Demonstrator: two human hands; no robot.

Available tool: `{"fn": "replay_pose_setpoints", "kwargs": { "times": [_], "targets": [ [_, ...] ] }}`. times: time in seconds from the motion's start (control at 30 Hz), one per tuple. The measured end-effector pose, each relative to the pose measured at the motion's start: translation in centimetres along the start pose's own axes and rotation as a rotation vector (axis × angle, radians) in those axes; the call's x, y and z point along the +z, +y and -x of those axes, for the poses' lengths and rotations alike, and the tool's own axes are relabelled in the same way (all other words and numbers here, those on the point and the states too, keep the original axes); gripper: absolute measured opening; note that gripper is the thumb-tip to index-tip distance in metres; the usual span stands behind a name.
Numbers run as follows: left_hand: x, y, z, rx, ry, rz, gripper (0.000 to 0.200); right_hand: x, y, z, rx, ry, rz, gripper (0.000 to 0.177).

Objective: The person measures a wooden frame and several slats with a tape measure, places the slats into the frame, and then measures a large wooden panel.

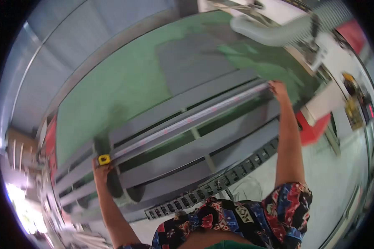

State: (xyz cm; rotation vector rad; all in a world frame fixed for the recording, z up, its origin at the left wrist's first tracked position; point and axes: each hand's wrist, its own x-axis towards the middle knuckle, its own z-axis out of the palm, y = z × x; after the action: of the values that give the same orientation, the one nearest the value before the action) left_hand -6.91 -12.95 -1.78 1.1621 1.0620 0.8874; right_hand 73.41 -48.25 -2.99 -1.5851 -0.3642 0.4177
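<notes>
- Tape (191,119): drawn out just over the grey slats (166,162); reddish marks along it, too blurred to read.
- Case (104,159): yellow and black, at the tape's left end; any label too small to read.
- Left hand (101,169): fingers closed around the case.
- Right hand (278,89): fingers together on the tape's right end.
- Red box-like part (313,132): right of the tape; contents, if any, cannot be told.
- Slats: roughly parallel to the tape, gaps between.
- Cable chain (212,186): on the tape's near side.
- Green surface (112,91): beyond the tape.
- Ribbed hose (295,32): beyond the tape's right end.
- Pale floor (338,176): right of the tape, nearer the wearer.
</notes>
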Motion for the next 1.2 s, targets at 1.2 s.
{"fn": "replay_pose_setpoints", "kwargs": {
  "times": [1.2],
  "targets": [
    [-0.1, 2.6, 1.9, -0.03, 0.137, -0.035, 0.067, -2.9, 2.8, -6.4, -0.16, -0.008, 0.892, 0.032]
  ]
}}
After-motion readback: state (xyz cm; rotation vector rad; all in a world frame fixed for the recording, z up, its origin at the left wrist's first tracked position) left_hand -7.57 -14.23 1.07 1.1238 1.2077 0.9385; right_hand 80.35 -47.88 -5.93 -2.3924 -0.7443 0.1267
